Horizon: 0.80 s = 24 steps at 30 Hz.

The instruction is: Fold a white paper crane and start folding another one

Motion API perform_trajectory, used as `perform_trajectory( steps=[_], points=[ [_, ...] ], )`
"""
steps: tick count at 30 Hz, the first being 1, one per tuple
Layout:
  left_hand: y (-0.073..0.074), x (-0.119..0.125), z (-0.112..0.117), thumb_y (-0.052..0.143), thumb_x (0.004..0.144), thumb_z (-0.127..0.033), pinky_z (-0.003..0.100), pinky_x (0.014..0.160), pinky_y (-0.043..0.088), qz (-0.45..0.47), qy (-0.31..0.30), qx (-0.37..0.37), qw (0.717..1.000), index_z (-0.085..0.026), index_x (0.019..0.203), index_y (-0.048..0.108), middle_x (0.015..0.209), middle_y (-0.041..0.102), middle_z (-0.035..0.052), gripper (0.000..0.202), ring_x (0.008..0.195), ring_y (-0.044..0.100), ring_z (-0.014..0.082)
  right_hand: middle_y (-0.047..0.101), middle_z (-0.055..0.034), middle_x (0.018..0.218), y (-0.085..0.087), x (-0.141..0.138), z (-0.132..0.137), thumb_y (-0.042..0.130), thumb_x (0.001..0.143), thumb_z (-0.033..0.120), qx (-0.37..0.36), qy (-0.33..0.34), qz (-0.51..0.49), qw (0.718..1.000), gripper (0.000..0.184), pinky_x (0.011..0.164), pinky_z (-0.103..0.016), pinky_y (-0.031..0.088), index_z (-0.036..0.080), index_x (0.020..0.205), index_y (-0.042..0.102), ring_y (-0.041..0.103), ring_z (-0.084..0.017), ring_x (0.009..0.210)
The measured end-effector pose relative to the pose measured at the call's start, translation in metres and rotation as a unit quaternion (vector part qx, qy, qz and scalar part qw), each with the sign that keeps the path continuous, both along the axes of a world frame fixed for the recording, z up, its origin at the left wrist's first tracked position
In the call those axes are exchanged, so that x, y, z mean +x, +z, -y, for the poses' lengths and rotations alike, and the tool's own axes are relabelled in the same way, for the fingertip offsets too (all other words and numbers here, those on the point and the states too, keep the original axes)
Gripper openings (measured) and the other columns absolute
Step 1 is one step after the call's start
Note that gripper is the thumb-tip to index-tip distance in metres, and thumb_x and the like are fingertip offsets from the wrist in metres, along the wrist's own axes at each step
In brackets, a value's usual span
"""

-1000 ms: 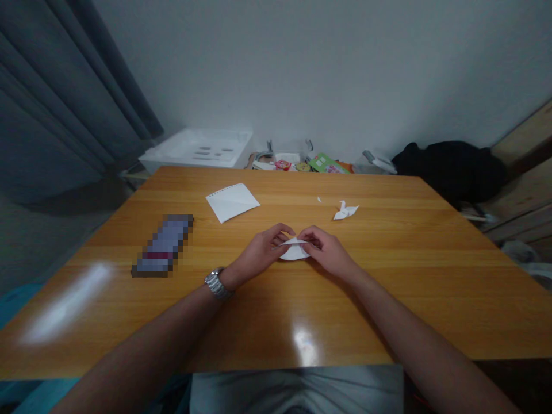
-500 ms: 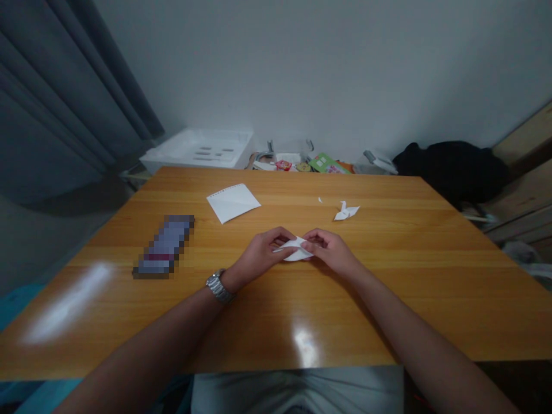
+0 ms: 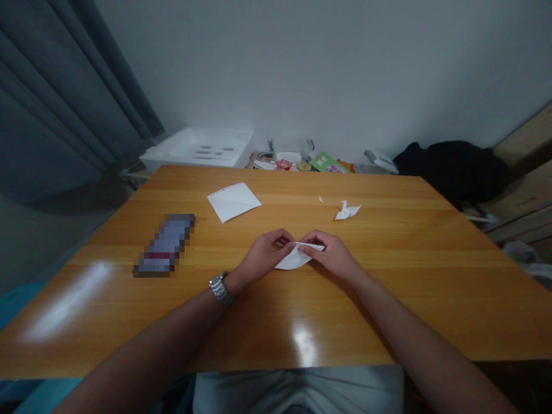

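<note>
Between my hands is a folded white sheet of paper, held just over the table. My left hand, with a metal watch on its wrist, pinches the paper's upper left edge between thumb and curled fingers. My right hand grips the upper right part, its thumb lying on the near face. The paper's lower edge bows toward me, and the fingers behind it are partly hidden. Beyond my right hand a small folded paper crane rests on the table, with a tiny paper scrap to its left.
On the wooden table, a white sheet with a perforated edge lies at the back left. A pixelated phone-like slab is at the left. Behind the table stand a white foam tray, a green booklet and a black cloth heap.
The paper between my hands has tilted, so more of its near face shows and its lower edge hangs nearer to me. Both hands keep hold of it in almost the same place.
</note>
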<state>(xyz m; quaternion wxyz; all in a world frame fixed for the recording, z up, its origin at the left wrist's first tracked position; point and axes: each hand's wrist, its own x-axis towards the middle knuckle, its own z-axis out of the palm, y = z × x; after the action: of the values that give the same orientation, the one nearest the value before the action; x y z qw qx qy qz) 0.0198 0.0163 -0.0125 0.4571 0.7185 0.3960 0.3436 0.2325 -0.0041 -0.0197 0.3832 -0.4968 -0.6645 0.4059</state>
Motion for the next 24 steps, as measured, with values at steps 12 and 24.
perform_trajectory(
  steps=[12, 24],
  points=[
    [-0.003, -0.004, -0.004, 0.061, 0.092, -0.036, 0.024, 0.063, 0.050, 0.004, -0.003, -0.009, 1.000, -0.016, 0.089, 0.066, 0.082, 0.069, 0.0032, 0.021, 0.073, 0.064, 0.0151, 0.077, -0.0067, 0.083, -0.005, 0.013, -0.005, 0.068, 0.087, 0.051, -0.088, 0.037, -0.034, 0.995, 0.037, 0.068, -0.031, 0.049, 0.016, 0.089, 0.079, 0.066, -0.020, 0.071],
    [0.000, -0.008, -0.010, 0.060, 0.093, -0.039, 0.024, 0.066, 0.048, -0.036, 0.002, 0.027, 0.999, -0.015, 0.088, 0.066, 0.084, 0.070, 0.0036, 0.024, 0.073, 0.063, 0.0153, 0.075, -0.0071, 0.094, -0.007, 0.014, -0.004, 0.070, 0.086, 0.057, -0.171, 0.078, -0.149, 0.971, 0.044, 0.088, -0.036, 0.057, 0.015, 0.094, 0.079, 0.070, -0.020, 0.087]
  ],
)
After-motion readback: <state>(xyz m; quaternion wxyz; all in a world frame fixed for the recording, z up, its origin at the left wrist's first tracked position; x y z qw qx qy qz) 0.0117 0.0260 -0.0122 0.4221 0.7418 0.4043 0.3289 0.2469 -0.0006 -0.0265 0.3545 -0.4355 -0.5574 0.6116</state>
